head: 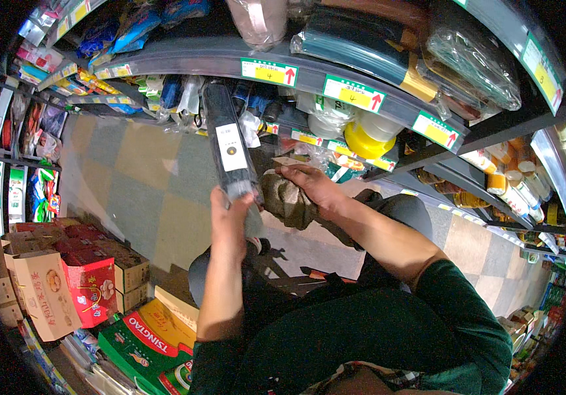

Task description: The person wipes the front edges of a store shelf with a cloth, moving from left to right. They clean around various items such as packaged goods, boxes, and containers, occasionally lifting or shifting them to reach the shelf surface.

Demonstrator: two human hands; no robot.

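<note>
My left hand (pixel 229 217) grips the lower end of a long, dark plastic-wrapped package (pixel 214 113) with a white label on its face. The package points away from me, and its far end lies near the shelf's lower goods. In my right hand (pixel 315 190) is a crumpled grey-brown cloth (pixel 288 205), bunched under the fingers. The cloth is close beside the package's near end; whether they touch cannot be made out. Above both hands runs a shelf edge (pixel 307 84) with green and yellow price tags.
Wrapped goods (pixel 352 44) fill the upper shelf. Below it sit white tubs and a yellow-rimmed container (pixel 369 140). Red and tan cartons (pixel 90 286) stand on the left, near a green Tsingtao box (pixel 144 345). Bottles (pixel 515 182) line the right shelf. Checkered floor tiles (pixel 134 173) lie below.
</note>
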